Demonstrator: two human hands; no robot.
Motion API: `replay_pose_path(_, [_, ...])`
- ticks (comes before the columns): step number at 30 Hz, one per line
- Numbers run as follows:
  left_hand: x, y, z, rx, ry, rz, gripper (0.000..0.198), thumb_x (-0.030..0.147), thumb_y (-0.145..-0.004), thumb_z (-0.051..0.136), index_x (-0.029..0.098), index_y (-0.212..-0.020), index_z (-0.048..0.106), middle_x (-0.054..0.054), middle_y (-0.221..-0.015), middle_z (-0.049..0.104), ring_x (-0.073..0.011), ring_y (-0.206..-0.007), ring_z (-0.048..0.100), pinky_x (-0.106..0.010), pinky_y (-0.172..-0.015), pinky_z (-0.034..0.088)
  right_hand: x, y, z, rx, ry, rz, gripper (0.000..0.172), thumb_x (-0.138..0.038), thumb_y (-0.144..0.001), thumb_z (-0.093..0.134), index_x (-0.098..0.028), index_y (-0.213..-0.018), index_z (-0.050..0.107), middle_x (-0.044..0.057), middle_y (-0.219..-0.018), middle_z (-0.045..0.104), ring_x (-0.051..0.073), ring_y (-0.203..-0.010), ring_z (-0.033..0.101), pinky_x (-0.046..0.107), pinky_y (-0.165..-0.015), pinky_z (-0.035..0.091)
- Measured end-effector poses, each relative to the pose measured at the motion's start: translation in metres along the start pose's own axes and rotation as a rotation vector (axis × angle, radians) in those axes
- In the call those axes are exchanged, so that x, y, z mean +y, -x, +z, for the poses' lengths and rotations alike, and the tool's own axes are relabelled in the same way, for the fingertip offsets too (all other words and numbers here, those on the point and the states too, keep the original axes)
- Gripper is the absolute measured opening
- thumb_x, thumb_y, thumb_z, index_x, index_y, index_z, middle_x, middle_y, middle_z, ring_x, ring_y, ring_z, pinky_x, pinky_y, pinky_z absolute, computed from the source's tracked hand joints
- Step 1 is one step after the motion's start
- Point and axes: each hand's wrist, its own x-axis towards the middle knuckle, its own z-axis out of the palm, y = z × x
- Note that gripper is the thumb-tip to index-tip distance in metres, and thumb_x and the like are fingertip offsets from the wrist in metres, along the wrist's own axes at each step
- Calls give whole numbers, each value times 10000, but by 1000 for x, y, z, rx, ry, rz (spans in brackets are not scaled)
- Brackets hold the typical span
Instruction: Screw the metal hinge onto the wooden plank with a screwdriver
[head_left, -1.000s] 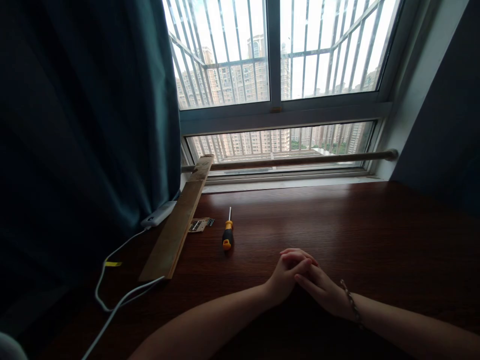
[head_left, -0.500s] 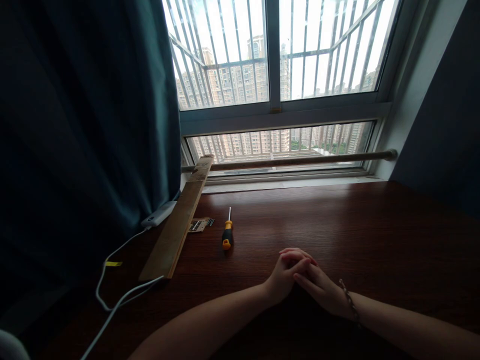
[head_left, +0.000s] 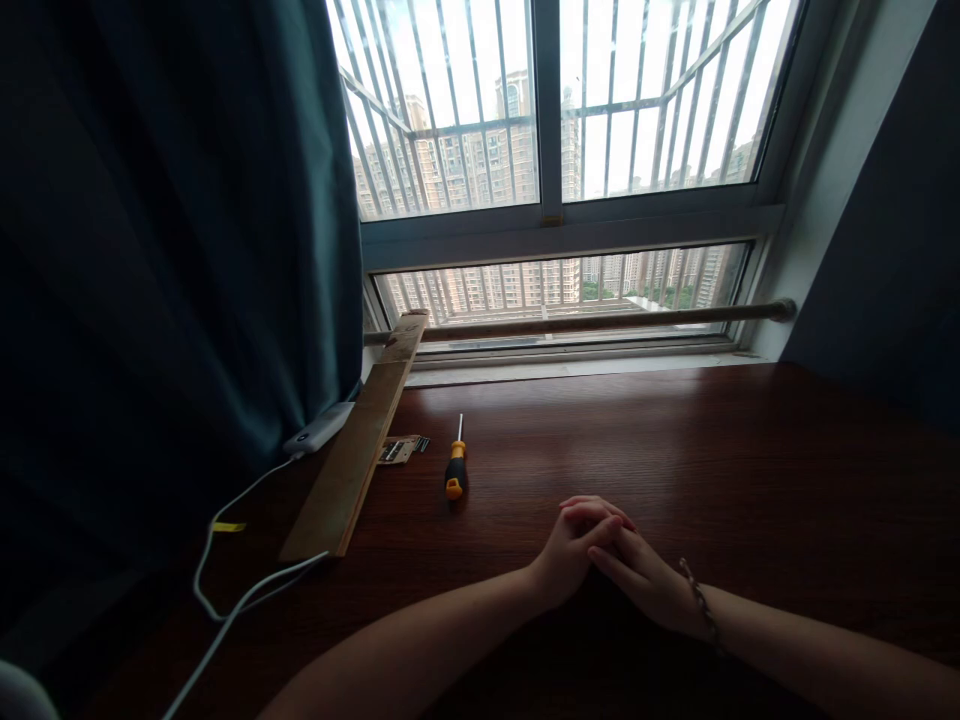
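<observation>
My left hand (head_left: 564, 560) and my right hand (head_left: 651, 580) are clasped together over the dark wooden table (head_left: 675, 450), fingers folded round each other. No object shows in either one. A bracelet circles the right wrist. To the left of the hands lies a screwdriver (head_left: 455, 472) with a yellow and black handle, its shaft pointing toward the window. Farther left a long wooden board (head_left: 349, 455) slants from the table up to the window rail. A small card with dark pieces (head_left: 397, 450) sits beside the board, partly hidden by it.
A white power strip (head_left: 319, 430) lies left of the board, by the blue curtain (head_left: 300, 200). A white cable (head_left: 244, 600) loops over the table's left side, with a yellow tag (head_left: 228, 527). A rail (head_left: 600, 322) crosses in front of the window.
</observation>
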Motion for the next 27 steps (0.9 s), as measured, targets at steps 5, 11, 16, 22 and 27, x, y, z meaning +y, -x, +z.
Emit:
replay_pose_path(5, [2,0,0,2,3,-2,238,324,-774,574,111,-768,682,-75,-789,614,-181,-783,561,-301,-753,441,0,1,0,-8,18,14,298,-270,-900,450,-209,-1191,456,89,-1224,459,199,-1167,416,355,-1010,350])
replay_pose_path(11, [1,-1,0,8,-13,-1,270,363,-764,578,114,-761,681,-77,-784,617,-191,-780,564,-312,-759,438,-2,0,0,-5,33,11,298,-296,-900,444,-207,-1184,460,96,-1213,468,211,-1160,421,371,-1006,358])
replay_pose_path(16, [1,0,0,-7,-27,-5,263,358,-772,570,120,-771,680,-74,-792,617,-189,-790,561,-310,-766,436,-1,0,0,-1,32,6,307,-314,-896,449,-201,-1181,469,100,-1207,474,217,-1160,425,371,-1003,358])
replay_pose_path(22, [0,0,0,6,-31,4,274,366,-771,568,118,-764,683,-74,-785,616,-187,-783,559,-310,-760,435,2,0,0,-6,30,17,306,-310,-901,450,-201,-1187,465,99,-1218,469,210,-1171,416,370,-1011,352])
replay_pose_path(27, [0,0,0,4,-27,4,269,361,-770,572,115,-766,681,-73,-785,616,-187,-786,560,-310,-764,438,0,-1,-1,-13,49,8,313,-326,-904,439,-194,-1187,467,105,-1217,470,213,-1178,409,376,-1015,349])
